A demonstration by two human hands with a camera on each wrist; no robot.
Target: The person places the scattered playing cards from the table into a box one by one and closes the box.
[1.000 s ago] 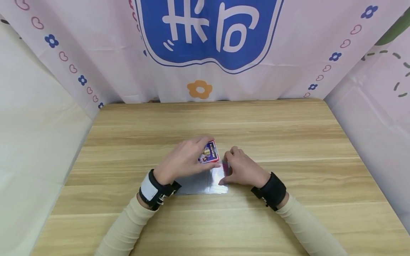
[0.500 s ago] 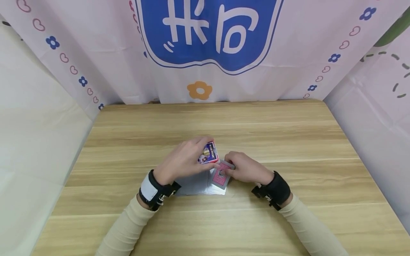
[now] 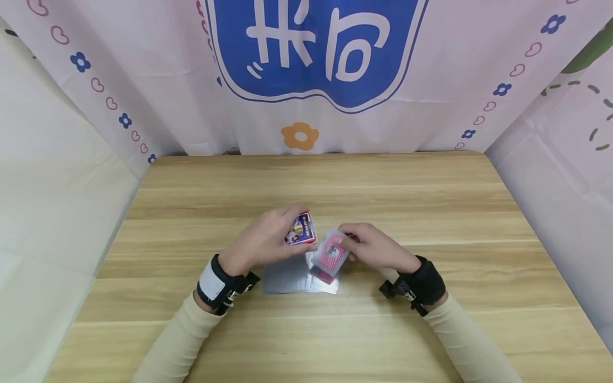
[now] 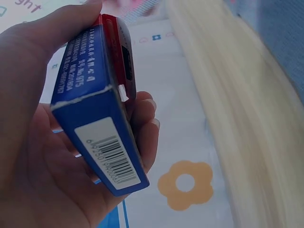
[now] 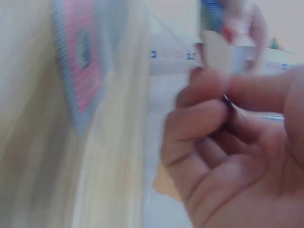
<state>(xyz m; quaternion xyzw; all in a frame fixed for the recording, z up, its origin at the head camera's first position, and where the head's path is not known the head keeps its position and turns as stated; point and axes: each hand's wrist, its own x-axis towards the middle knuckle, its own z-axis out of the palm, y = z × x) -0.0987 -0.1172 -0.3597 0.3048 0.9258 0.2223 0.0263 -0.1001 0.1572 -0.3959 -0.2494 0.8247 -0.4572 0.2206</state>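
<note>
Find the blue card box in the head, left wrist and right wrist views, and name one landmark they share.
Head: the card box sits just left of centre, held in the left hand.
Left wrist: the card box fills the left half, barcode end towards the camera.
Right wrist: a blurred blue and white shape at top right is probably it; too blurred to be sure.
Shared landmark: the orange flower on the backdrop.

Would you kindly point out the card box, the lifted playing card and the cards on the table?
card box (image 4: 102, 142), left wrist view, barcode end
lifted playing card (image 3: 328, 251), head view, red back
cards on the table (image 3: 287, 279), head view, grey spread
</note>
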